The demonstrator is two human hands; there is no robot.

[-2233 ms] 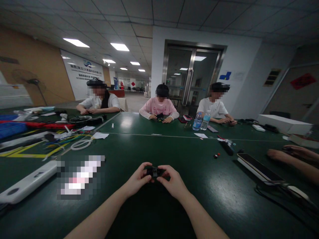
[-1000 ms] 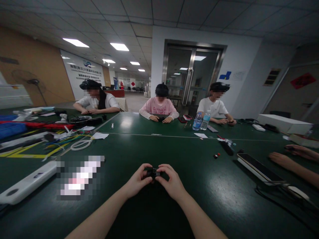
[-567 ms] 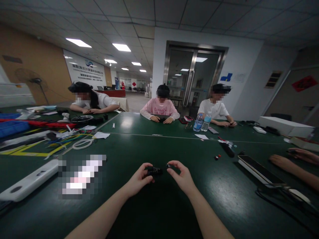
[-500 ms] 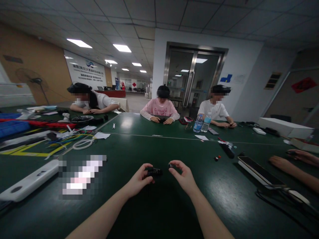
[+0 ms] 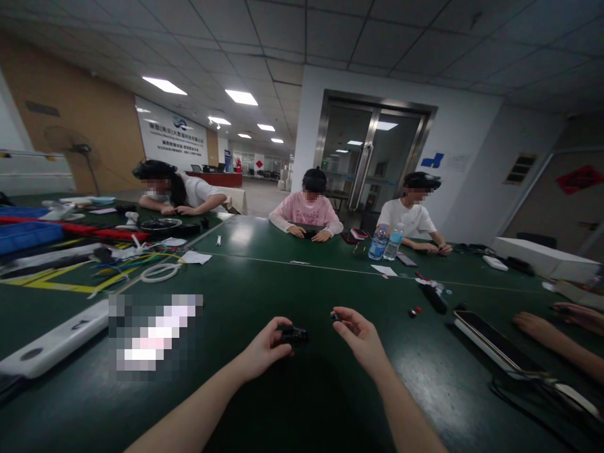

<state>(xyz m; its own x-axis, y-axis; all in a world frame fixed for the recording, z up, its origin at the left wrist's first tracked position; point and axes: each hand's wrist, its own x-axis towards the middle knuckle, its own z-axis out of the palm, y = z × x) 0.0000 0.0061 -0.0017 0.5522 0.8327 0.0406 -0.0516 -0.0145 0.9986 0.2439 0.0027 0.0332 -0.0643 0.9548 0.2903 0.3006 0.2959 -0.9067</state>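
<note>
Fingers of my left hand [image 5: 268,346] are closed round a dark cylindrical object [image 5: 297,336], which points toward the right. To its right, my right hand [image 5: 361,336] pinches a small black piece [image 5: 336,316] between thumb and fingertips. A gap separates the two held things. Both hands are just above the green table [image 5: 264,289]. Finer details of the dark object and the small piece are too dim to make out.
A white power strip [image 5: 56,340] lies at the left, beside cables [image 5: 160,272]. A phone on a white box [image 5: 495,343] and small red and black pieces [image 5: 414,311] are at the right. Bottles [image 5: 378,243] stand farther back. Several people sit around the table.
My right hand has moved a little to the right with the small piece, widening the gap to the dark object. The view has tilted slightly upward.
</note>
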